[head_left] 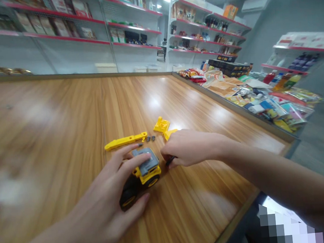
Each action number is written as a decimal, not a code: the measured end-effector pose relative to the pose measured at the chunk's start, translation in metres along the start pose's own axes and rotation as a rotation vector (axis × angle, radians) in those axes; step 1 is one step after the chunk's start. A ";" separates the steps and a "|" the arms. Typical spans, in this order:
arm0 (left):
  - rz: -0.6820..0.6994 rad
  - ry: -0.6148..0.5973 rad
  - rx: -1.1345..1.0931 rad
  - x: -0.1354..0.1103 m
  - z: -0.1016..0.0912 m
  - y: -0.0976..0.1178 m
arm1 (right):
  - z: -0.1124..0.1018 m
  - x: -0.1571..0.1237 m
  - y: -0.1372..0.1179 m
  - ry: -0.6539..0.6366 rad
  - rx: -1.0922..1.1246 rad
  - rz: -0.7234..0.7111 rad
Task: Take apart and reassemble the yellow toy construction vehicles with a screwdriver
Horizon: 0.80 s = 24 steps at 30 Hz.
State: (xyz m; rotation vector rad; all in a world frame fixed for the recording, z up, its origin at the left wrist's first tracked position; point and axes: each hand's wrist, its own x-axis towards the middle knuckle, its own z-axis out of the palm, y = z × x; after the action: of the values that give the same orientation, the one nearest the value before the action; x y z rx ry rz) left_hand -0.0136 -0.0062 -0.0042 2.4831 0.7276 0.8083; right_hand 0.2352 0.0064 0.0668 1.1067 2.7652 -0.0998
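A toy truck (146,164) with a grey top, yellow body and black wheels stands on the wooden table. My left hand (108,194) is curled around it, with fingers over the grey top and the thumb low by the near wheels. Just right of the truck, my right hand (184,148) is closed on a small black piece (170,161), mostly hidden by the fingers. Beyond the hands lie a long yellow arm part (126,140), several small dark grey screws (153,138) and a yellow bracket-like part (161,125). Another yellow part (170,133) is partly covered by my right hand.
The wooden table (72,106) has a raised dark edge. Beyond its right edge are packaged snacks (221,84) and bottles (285,81). Shelves with red edging (131,29) line the far wall. Part of the lower right corner is pixelated.
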 end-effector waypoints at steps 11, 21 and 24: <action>-0.101 -0.021 -0.127 0.000 -0.007 0.003 | 0.019 -0.002 -0.005 0.087 0.211 0.081; -0.543 0.304 -1.346 0.010 -0.010 0.008 | 0.033 0.007 -0.026 0.678 0.595 -0.196; -0.610 0.156 -1.578 0.012 -0.009 0.008 | 0.036 0.010 -0.029 0.782 0.542 -0.152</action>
State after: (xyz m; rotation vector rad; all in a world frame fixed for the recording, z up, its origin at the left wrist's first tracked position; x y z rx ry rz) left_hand -0.0080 -0.0032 0.0124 0.7459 0.4803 0.8057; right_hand 0.2124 -0.0125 0.0293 1.2398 3.6638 -0.5785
